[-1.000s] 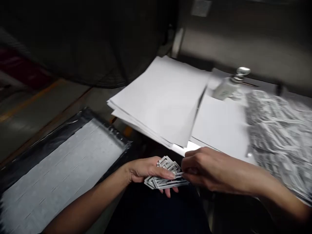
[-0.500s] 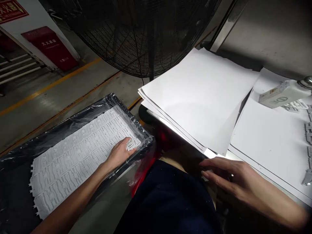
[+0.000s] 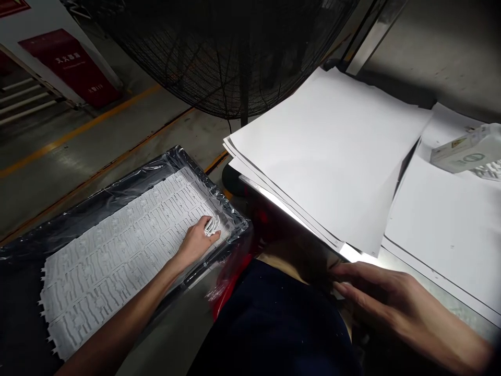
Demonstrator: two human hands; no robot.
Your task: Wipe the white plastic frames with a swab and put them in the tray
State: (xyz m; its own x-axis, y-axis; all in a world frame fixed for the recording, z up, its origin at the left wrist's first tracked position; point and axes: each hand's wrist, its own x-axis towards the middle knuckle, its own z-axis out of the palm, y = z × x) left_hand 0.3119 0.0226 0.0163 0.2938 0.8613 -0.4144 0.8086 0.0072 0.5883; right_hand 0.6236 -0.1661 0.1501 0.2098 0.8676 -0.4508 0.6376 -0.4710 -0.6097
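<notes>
My left hand [image 3: 197, 242] is closed on a small white part [image 3: 212, 225] at the right end of a black tray [image 3: 23, 292] lined with clear plastic. Rows of flat white parts [image 3: 121, 256] lie in that tray, to the left of my hand. Near the table's front edge, below a stack of white sheets [image 3: 329, 156], my right hand [image 3: 383, 292] hangs with its fingers apart and nothing visible between them.
A large black fan [image 3: 219, 57] stands behind the tray and table. A white boxy device [image 3: 465, 150] is over white sheets at the right. A red box [image 3: 72, 65] with white lettering stands far left. My dark-clothed leg [image 3: 274, 324] is between tray and table.
The view has shifted slightly, so the sheets and device appear further right. The small white part has turned in my left hand and appears raised a little.
</notes>
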